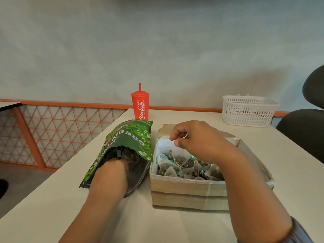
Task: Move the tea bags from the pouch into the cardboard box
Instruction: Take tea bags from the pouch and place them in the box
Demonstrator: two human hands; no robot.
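A green tea pouch (130, 135) lies on the table with its open mouth toward me. My left hand (112, 172) is pushed inside the mouth, so its fingers are hidden, and dark tea bags show just past it. To the right stands the open cardboard box (187, 192), holding several pyramid tea bags (185, 170). My right hand (196, 137) hovers over the far half of the box with its fingers curled. Its thumb and forefinger are pinched close together, and a thin white string appears to run from them down to a tea bag (167, 153) against the box's far-left wall.
A red Coca-Cola cup with a straw (140, 106) stands just behind the pouch. A white plastic basket (248, 110) sits at the table's far right, beside a black chair (308, 127). The table's left edge runs diagonally beside the pouch, with an orange lattice railing beyond.
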